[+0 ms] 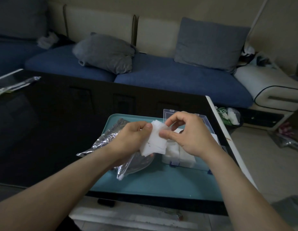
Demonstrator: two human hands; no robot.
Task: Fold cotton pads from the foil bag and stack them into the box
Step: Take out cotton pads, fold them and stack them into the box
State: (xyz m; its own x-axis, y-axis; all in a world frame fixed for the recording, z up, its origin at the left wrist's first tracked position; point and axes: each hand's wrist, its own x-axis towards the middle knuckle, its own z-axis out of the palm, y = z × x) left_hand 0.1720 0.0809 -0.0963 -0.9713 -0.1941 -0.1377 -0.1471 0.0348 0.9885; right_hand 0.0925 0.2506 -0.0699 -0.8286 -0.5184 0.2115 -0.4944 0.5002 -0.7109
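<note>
My left hand (pixel 128 139) grips a small stack of white cotton pads (pixel 154 142) above the teal tray (pixel 145 185). My right hand (pixel 188 134) pinches the top pad at its right edge between thumb and forefinger. Under my left hand lies the crumpled silver foil bag (pixel 110 140), its clear mouth hanging toward me. The clear plastic box (pixel 180 160) stands open on the tray's right side with white folded pads inside, and its lid (pixel 170 114) is raised behind my right hand. My hands hide much of the box.
The tray sits on a glossy black table (pixel 53 130) whose white right edge (pixel 228 140) runs close to the box. A clear packet (pixel 13 85) lies at the far left. A blue sofa with grey cushions (pixel 105 52) stands behind. Litter lies on the floor at right.
</note>
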